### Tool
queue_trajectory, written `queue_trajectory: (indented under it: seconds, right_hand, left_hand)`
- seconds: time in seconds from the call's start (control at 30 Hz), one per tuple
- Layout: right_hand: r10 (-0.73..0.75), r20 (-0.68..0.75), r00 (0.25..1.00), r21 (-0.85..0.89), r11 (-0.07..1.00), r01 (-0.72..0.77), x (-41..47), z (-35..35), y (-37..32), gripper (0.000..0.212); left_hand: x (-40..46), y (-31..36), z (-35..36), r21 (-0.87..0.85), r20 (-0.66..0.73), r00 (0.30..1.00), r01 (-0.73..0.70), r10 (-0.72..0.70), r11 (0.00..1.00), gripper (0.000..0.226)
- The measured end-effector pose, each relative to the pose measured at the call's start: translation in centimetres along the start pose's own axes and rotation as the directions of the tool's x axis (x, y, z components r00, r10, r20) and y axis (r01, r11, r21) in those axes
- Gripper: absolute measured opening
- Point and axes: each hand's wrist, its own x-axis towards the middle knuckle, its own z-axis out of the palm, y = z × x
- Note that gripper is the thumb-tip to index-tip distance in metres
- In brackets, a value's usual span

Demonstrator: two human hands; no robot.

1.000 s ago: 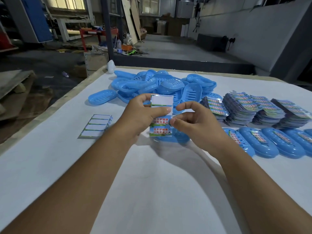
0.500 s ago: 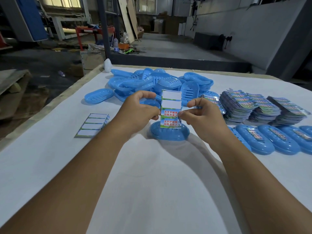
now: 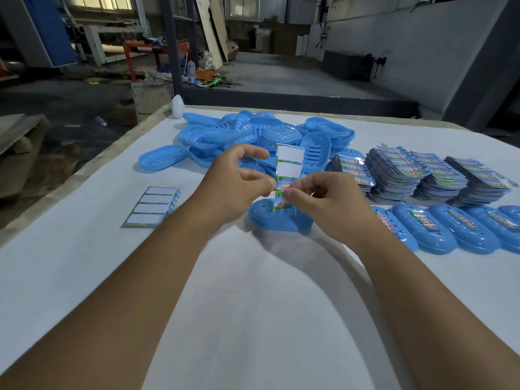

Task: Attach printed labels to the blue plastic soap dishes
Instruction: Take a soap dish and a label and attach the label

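Hands are raised together over the white tabletop (image 3: 253, 305), and a label strip (image 3: 288, 170) is held upright between them. The strip is pinched at its left edge by the left hand (image 3: 233, 187), thumb against curled fingers, which steadies the backing. The lower printed part is pinched by the right hand (image 3: 326, 201), apparently so that one printed label can be peeled away; the two upper cells of the strip are already blank white. Directly beneath the strip a blue soap dish (image 3: 281, 220) is laid upside down on the tabletop, placed close, it is judged, so that the peeled label can be pressed straight onto its back. To the right a row of labelled dishes (image 3: 439, 229) is lined up side by side, each with a label along its back, kept apart from the unlabelled pile (image 3: 253, 136) heaped farther back. Stacks of fresh label strips (image 3: 422, 173) are set near the right hand, within easy reach. A spent backing sheet (image 3: 153, 206), all its cells blank, is laid aside to the left, well apart from the work. The step in hand is judged to be the peeling; the sticking is not yet done
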Motion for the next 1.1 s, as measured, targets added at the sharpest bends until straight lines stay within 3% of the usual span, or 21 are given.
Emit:
queue_trajectory:
  seconds: [0.2,0.67,1.1]
  right_hand:
    - [-0.045,0.008,0.999,0.117,0.992,0.043,-0.4,0.1,-0.7,0.021]
    - [0.017,-0.034,0.999,0.139,0.990,-0.012,0.0,0.2,-0.4,0.017]
    - [0.212,-0.047,0.976,0.263,0.945,-0.192,0.5,-0.4,-0.3,0.018]
  left_hand:
    - [-0.3,0.1,0.4,0.008,0.011,0.997,-0.072,0.072,0.997,0.034]
    - [-0.1,-0.3,0.5,0.136,-0.095,0.988,-0.107,0.121,0.985,0.031]
    - [1.4,-1.1,-2.1,0.340,-0.312,0.950,0.096,0.016,0.935,0.013]
